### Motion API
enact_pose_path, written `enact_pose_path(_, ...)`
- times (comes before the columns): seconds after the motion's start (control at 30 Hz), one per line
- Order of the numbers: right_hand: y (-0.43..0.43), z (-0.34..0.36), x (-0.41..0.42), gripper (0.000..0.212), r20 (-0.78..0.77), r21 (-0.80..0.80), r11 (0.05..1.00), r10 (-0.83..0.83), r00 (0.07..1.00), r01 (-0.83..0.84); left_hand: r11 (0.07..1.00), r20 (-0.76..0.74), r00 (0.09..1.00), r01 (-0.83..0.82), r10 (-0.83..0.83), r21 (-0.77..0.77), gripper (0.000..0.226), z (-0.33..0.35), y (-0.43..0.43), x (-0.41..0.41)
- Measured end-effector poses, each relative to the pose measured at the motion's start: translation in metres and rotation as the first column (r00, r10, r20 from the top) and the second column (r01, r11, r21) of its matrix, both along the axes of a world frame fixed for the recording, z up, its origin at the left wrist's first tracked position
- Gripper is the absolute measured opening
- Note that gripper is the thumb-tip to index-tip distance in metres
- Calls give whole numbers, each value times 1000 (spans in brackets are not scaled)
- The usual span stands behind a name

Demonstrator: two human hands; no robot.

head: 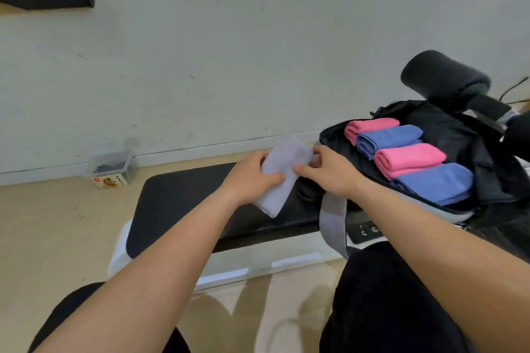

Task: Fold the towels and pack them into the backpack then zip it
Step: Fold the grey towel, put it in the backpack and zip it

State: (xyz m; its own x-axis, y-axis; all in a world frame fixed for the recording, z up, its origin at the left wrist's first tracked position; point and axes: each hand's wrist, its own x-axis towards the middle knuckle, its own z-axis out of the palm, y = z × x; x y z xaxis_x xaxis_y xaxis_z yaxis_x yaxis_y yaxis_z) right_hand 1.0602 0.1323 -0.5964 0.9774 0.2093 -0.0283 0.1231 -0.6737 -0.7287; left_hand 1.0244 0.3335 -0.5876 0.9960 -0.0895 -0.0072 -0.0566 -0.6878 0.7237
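Grey towel (282,172) is the one in play: we hold it between both hands over the black bench (186,195), just left of the open backpack (329,137). Our left hand (252,178) grips its near side, thumb on top and fingers curled under the cloth. Our right hand (329,172) pinches its far edge, thumb laid across the face. It is already folded into a narrow strip and stands tilted, upper end toward the wall. Whether its lower end touches the bench we cannot tell.

Inside the backpack, four folded towels lie in a row, each overlapping the next. Farthest is a pink towel (372,125), then a blue towel (390,137), a second pink towel (410,157) and, nearest us, a second blue towel (436,180). The backpack lies flat on the bench's right end with its main compartment wide open and a grey strap (334,221) hanging over the bench's front edge.

We judge the task well past halfway. Four towels are packed and the fifth is nearly folded, perhaps one more fold short of matching the others. We see no other loose towel on the bench or floor, so this may be the last, though much of the room lies outside the view. What is left is to finish this fold, lay the towel in with the rest, close the flap and run the zip, which is not yet started.
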Motion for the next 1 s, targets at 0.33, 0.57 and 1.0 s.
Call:
enact_pose_path(0.33, -85, 51, 8, 24, -222, 642, 748, -30, 975, 169, 920, 17, 999, 38, -34, -389, 44, 35, -116, 35)
enact_pose_path(0.57, -130, 53, 51, 35, -117, 470, 847, -219, 969, 248, 981, 34, 991, 136, -132, -140, 18, 26, -138, 75)
enact_pose_path(1.0, -94, -13, 82, 34, 172, -603, 777, -99, 980, 184, 861, 107, 909, 336, -402, 381, 11, 0, -101, 108)
